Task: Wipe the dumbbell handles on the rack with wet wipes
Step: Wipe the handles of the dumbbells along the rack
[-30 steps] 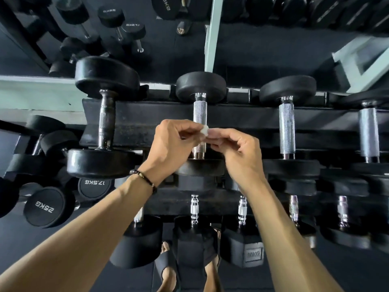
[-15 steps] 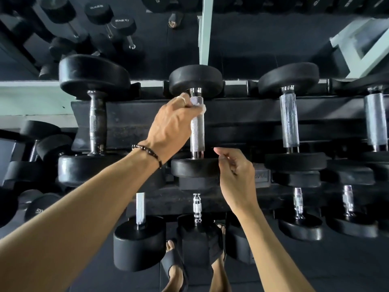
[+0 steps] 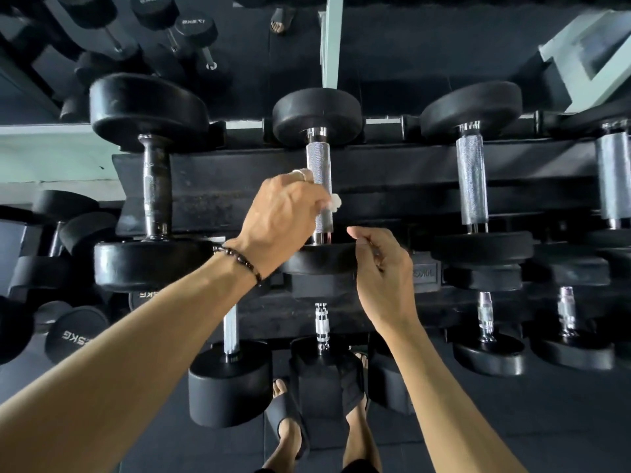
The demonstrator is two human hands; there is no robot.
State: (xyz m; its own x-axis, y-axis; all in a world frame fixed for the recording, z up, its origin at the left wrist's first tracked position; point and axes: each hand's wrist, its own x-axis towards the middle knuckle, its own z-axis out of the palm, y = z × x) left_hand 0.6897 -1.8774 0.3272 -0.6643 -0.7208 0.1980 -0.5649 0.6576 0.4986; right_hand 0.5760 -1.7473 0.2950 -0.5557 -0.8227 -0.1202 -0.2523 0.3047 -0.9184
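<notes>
Dumbbell handle [image 3: 319,186] wrapped by left hand [image 3: 280,216] fingers [image 3: 302,175], wipe [image 3: 334,201] pressed against it

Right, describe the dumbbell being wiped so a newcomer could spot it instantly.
Start at the black rack's top shelf. Among its row of black round-headed dumbbells, take the middle one with the bright knurled steel handle. Only it has a left hand wrapped round it, pressing a small white wipe.
</notes>
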